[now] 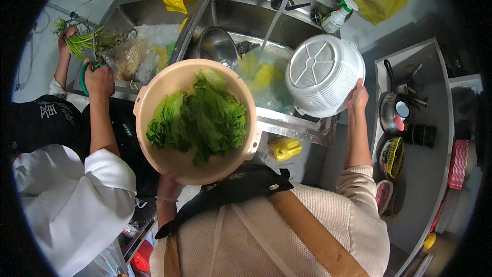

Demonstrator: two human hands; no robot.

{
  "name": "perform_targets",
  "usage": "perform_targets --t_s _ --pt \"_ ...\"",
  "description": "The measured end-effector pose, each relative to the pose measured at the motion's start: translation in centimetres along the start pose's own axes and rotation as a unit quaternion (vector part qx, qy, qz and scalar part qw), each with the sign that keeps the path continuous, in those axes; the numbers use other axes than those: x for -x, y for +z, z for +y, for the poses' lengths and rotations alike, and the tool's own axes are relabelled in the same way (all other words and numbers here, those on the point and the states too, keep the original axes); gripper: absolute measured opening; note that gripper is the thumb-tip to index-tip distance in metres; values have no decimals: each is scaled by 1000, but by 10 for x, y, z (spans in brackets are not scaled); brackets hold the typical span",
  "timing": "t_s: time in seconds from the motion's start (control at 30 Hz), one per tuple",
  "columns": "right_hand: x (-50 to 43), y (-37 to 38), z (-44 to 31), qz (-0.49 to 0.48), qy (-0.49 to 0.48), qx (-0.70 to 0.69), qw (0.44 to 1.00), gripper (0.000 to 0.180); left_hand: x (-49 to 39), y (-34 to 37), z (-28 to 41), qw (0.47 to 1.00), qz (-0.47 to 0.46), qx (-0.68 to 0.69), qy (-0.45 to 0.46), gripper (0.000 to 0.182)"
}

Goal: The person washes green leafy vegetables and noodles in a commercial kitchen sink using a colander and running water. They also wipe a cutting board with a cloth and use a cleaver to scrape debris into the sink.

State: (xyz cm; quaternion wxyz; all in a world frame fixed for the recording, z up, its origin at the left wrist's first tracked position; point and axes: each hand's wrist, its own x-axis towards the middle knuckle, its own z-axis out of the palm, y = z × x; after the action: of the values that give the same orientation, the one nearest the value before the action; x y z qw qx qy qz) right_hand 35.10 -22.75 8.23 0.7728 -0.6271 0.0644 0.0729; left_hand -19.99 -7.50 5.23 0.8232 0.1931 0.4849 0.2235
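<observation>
My left hand (pixel 171 186) grips the lower rim of a peach plastic basin (pixel 169 165), its fingers partly hidden beneath it. Wet green lettuce leaves (pixel 196 119) lie in the basin, which I hold in front of my apron. On the right, my right hand (pixel 358 95) holds a white plastic colander (pixel 326 75) by its side, tilted with its slotted base facing up and left. The colander is over the right edge of a steel sink (pixel 315 21). Water runs from a faucet (pixel 282 5) into that sink, where cloudy water and yellow items (pixel 265 77) show.
At left, a co-worker's hands (pixel 99 79) hold green-handled scissors and green stalks (pixel 80 44) over another basin. A spray bottle (pixel 338 17) stands behind the sink. Right is a shelf with pans (pixel 389 113); a yellow-capped container (pixel 284 149) stands below the sink edge.
</observation>
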Motion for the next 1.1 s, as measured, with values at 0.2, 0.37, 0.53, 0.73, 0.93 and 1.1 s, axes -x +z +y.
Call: perform_targets --t_s 0.2,0.37,0.53,0.73,0.93,1.1 --pt "2 1 -13 97 -4 217 971 34 4 9 4 999 13 34 -19 45" --pt "-2 -1 -23 -26 -47 83 995 32 8 12 6 999 35 28 -24 47" --pt "-2 -28 -30 43 -5 93 995 31 -1 3 0 998 50 27 -30 41" --pt "4 -50 -38 -145 131 -83 977 41 -4 -6 -8 999 -28 14 31 40" --pt "3 -56 -15 -183 156 -180 954 42 -6 -8 -7 999 -42 26 -14 51" --pt "-7 -51 -7 -193 148 -198 949 43 -4 -4 -5 1000 -6 17 -20 50"
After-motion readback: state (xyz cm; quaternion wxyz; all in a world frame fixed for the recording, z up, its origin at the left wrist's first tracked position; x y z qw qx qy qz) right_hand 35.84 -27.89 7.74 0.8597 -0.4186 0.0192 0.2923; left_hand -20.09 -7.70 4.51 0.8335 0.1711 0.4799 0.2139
